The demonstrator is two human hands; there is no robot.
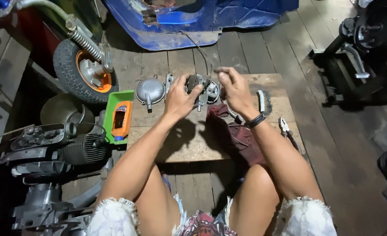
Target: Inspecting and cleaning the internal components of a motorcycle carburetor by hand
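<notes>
My left hand (180, 98) grips a small grey metal engine part (196, 85) above a low wooden board (189, 140). Close beside it on the right is my right hand (235, 89), fingertips pinched together at the top; whether something small is between them I cannot tell. A round grey metal cover (150, 91) lies on the board just left of my left hand. A second round part (212, 92) sits between my hands. A dark red rag (237, 135) lies under my right forearm.
A green tray (109, 114) holding an orange tool (122, 119) stands left of the board. Pliers (285, 127) lie at its right edge. A small wheel (83, 72), an engine block (77, 148), a blue vehicle body (193, 19) and machine parts (364, 39) surround the plank floor.
</notes>
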